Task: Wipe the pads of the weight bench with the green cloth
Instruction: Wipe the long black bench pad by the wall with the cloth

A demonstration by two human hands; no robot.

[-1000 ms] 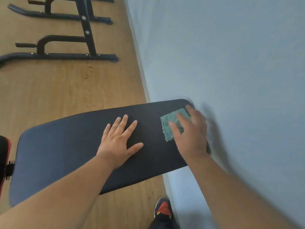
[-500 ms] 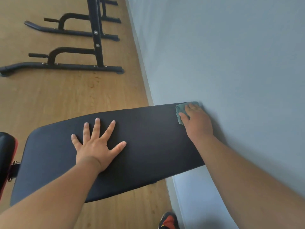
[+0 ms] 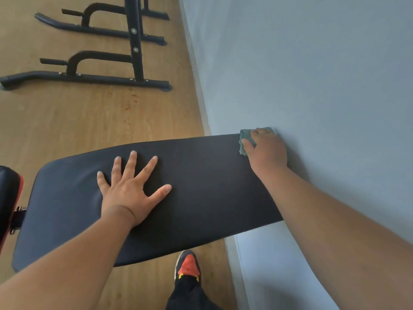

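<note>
While the left hand (image 3: 130,193) lies flat, fingers splayed, the right hand's (image 3: 267,151) grip bunches the green cloth (image 3: 245,139) — at the back pad's (image 3: 201,186) far corner.

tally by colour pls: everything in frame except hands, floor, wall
Black: 2, bench pad, rack frame
Black and red: 2, seat pad, shoe
Green: 1, cloth, under the right hand
Total: 5
</note>
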